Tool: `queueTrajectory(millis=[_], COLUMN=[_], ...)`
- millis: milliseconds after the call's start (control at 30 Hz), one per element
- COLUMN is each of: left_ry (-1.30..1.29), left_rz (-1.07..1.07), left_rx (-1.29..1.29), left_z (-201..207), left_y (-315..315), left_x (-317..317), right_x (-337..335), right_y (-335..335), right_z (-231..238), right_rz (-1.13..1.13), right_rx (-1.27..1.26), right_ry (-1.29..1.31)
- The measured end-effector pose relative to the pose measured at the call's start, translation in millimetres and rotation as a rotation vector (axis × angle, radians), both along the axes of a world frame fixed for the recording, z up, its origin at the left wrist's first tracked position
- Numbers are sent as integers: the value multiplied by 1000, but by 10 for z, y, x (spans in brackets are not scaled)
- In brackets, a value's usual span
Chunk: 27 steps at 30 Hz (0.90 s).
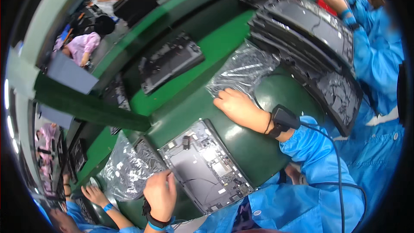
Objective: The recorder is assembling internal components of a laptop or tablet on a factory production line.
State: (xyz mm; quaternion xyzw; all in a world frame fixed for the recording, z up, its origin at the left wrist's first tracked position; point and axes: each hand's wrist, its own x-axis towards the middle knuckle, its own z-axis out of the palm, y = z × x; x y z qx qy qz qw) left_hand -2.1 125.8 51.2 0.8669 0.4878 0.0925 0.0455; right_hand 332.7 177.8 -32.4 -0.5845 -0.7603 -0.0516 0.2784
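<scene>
An opened laptop base (200,164), grey with a circuit board along one side, lies on the green bench in front of me. A small black block (186,143) rests on its far part. My right hand (241,110) reaches past the laptop, its fingers curled down at the near edge of a clear plastic bag (246,69); the fingertips are hidden. Beside the laptop's left edge is my left hand (159,195), fingers folded in and thumb up; what it holds, if anything, is hidden. Another clear plastic bag (125,170) lies just left of it, over a tray of small dark parts (148,155).
Several laptop bases are stacked (310,26) at the far right, near a co-worker in blue (375,51). Another laptop base (170,62) lies on the green strip beyond a dark green beam (90,103). A co-worker's hand (95,195) is at left. A cable (338,164) trails from my right wrist.
</scene>
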Motion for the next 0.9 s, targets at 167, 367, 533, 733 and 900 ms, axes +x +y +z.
queueTrajectory(millis=[167,367,533,733,900], left_ry=[-53,-109,-296,-384,-308], left_rz=[-187,-283,-314,-360,-396], left_rx=[-85,-87,-67,-114,-28], left_z=[-110,-340,-376,-376,-223], left_y=[187,279,373,417,582], left_x=[585,709,622,471,730], right_x=[-34,-73,10,-12,-140], right_y=[-125,-26,38,33,-20], right_z=[-8,-45,56,45,165], right_rz=[27,9,30,42,-7], right_rx=[2,-57,-65,-26,-89], right_ry=[4,40,45,66,376])
